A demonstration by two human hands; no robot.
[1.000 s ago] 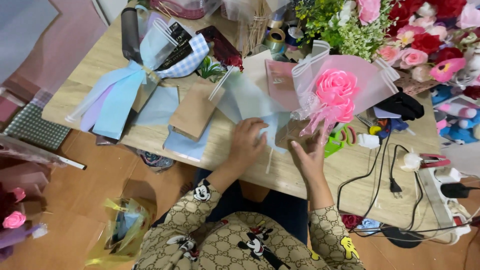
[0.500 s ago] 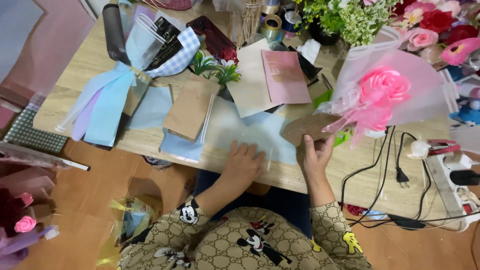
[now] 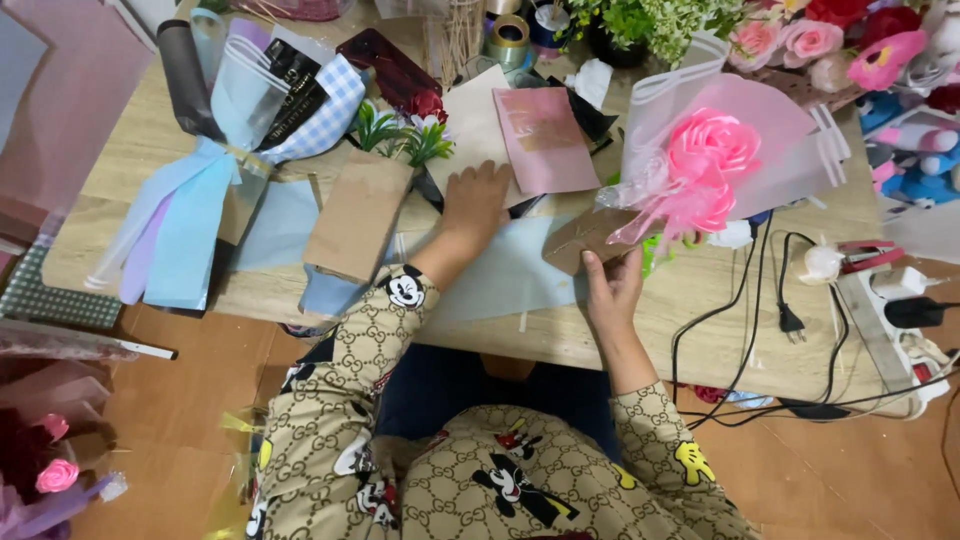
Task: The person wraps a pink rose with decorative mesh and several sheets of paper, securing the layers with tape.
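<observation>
Pink rose bouquet (image 3: 712, 165) in right hand (image 3: 612, 290), fingers pinching its brown-wrapped stem, bloom up-right; left hand (image 3: 475, 205) flat on paper sheets (image 3: 480, 125).

The plush toys (image 3: 915, 140) are cut off at the right edge, and the left hand (image 3: 475, 205) hides part of a beige sheet (image 3: 478, 125).

The desk (image 3: 130, 160) is pale matt wood with visible grain. The brown card (image 3: 590, 238) and the kraft sheet (image 3: 358, 215) look like rough, dull paper, while the pink rose (image 3: 708, 150) is shiny satin ribbon inside a frosted, translucent plastic wrap (image 3: 780, 130). The gold tape roll (image 3: 512, 36) is glossy.
</observation>
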